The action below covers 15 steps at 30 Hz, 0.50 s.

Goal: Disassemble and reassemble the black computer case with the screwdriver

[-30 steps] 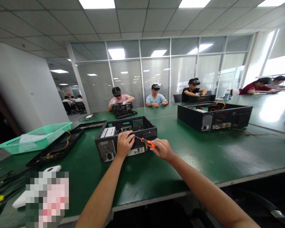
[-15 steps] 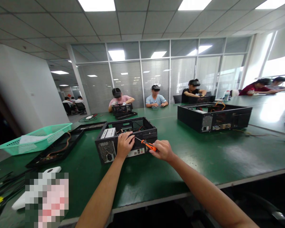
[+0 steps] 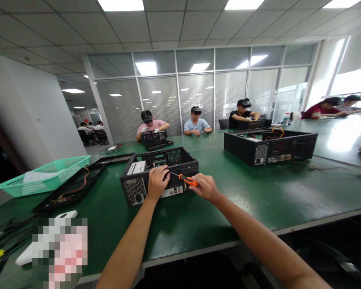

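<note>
An opened black computer case point(image 3: 188, 168) lies on the green table before me, its interior and a labelled power supply point(image 3: 136, 167) showing. My left hand point(image 3: 158, 182) is closed over the case's near top edge, its fingers bent across the rim. In my right hand point(image 3: 208, 188) is an orange and black screwdriver point(image 3: 188, 180), gripped by the handle. The thin shaft points left, and its tip ends at my left fingertips by the rear panel. Those fingers hide the exact spot that the tip touches.
To the left are a mint-green basket point(image 3: 45, 178), a black panel point(image 3: 75, 188), dark cables point(image 3: 9, 241) and a white object point(image 3: 64, 220), partly pixelated. A second open case point(image 3: 270, 148) stands at right. Several people sit across the table point(image 3: 258, 192).
The screwdriver handle has turned slightly and my right hand has shifted a little, its grip higher. My left hand stays at the same place on the case. The view moved slightly.
</note>
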Tool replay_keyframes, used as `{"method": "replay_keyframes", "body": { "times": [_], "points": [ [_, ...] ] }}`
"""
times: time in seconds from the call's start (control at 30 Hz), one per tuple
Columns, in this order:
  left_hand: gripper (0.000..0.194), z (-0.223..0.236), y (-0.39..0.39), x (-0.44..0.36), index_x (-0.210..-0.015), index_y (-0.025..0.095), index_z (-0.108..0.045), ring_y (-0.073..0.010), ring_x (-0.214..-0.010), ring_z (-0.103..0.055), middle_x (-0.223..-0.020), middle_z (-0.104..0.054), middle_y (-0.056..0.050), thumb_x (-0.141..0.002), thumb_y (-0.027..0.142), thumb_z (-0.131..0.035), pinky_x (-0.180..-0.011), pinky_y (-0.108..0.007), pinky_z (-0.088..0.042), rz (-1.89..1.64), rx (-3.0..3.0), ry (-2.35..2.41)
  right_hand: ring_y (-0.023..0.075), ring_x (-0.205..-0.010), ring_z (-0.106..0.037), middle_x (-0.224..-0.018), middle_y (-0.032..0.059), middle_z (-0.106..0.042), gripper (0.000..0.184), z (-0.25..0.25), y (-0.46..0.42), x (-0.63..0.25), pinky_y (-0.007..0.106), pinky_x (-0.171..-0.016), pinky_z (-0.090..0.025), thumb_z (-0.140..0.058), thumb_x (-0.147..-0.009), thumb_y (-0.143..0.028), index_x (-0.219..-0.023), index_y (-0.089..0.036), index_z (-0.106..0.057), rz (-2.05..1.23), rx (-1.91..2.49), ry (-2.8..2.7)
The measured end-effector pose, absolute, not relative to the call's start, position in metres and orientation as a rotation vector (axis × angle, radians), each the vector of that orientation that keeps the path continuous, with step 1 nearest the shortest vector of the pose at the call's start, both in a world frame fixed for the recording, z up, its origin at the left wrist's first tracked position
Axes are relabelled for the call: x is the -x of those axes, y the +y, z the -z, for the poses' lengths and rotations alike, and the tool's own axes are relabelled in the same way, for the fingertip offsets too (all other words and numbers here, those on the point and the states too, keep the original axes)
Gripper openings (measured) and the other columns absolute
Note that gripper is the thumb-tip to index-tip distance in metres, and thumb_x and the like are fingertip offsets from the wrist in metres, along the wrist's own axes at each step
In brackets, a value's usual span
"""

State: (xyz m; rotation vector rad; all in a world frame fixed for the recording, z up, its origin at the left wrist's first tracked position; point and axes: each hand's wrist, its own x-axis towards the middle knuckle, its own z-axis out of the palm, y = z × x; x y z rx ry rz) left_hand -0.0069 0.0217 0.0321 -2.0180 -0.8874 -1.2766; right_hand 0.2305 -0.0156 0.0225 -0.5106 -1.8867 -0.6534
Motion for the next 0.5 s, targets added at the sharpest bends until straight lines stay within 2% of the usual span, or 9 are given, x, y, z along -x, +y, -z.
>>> {"method": "replay_keyframes", "body": {
  "times": [0.1, 0.27, 0.4, 0.5],
  "points": [
    [0.014, -0.0320, 0.0221, 0.0074, -0.095, 0.021, -0.060, -0.0211, -0.105, -0.057, -0.109, -0.063, -0.007, -0.083, 0.019, -0.053, -0.093, -0.042, -0.037, 1.274, 2.026, -0.873, 0.0092, -0.051, -0.046, -0.060, 0.0007, -0.053, 0.037, -0.0225, -0.0149, -0.2310, 0.022, -0.050, -0.032, -0.051, -0.084, -0.050, -0.074, -0.015, -0.058, 0.676, 0.546, -1.877],
    [0.014, -0.0319, 0.0227, 0.0080, -0.094, 0.021, -0.061, -0.0208, -0.104, -0.057, -0.109, -0.063, -0.007, -0.083, 0.019, -0.053, -0.092, -0.042, -0.038, 1.287, 2.018, -0.857, 0.0105, -0.059, -0.052, -0.071, 0.0048, -0.059, 0.035, -0.0227, -0.0149, -0.2309, 0.022, -0.053, -0.034, -0.048, -0.087, -0.046, -0.088, -0.013, -0.060, 0.688, 0.520, -1.872],
    [0.014, -0.0320, 0.0229, 0.0084, -0.094, 0.021, -0.061, -0.0208, -0.105, -0.057, -0.109, -0.063, -0.007, -0.083, 0.020, -0.053, -0.092, -0.042, -0.038, 1.280, 2.020, -0.855, 0.0091, -0.049, -0.045, -0.057, 0.0011, -0.052, 0.041, -0.0232, -0.0156, -0.2319, 0.022, -0.050, -0.031, -0.049, -0.084, -0.052, -0.075, -0.014, -0.060, 0.701, 0.539, -1.873],
    [0.015, -0.0321, 0.0228, 0.0085, -0.094, 0.022, -0.062, -0.0206, -0.105, -0.057, -0.109, -0.063, -0.007, -0.083, 0.019, -0.053, -0.091, -0.042, -0.039, 1.278, 2.026, -0.858, 0.0104, -0.056, -0.051, -0.068, 0.0039, -0.058, 0.034, -0.0241, -0.0151, -0.2331, 0.022, -0.052, -0.035, -0.047, -0.087, -0.045, -0.090, -0.014, -0.062, 0.684, 0.539, -1.870]
  ]
}}
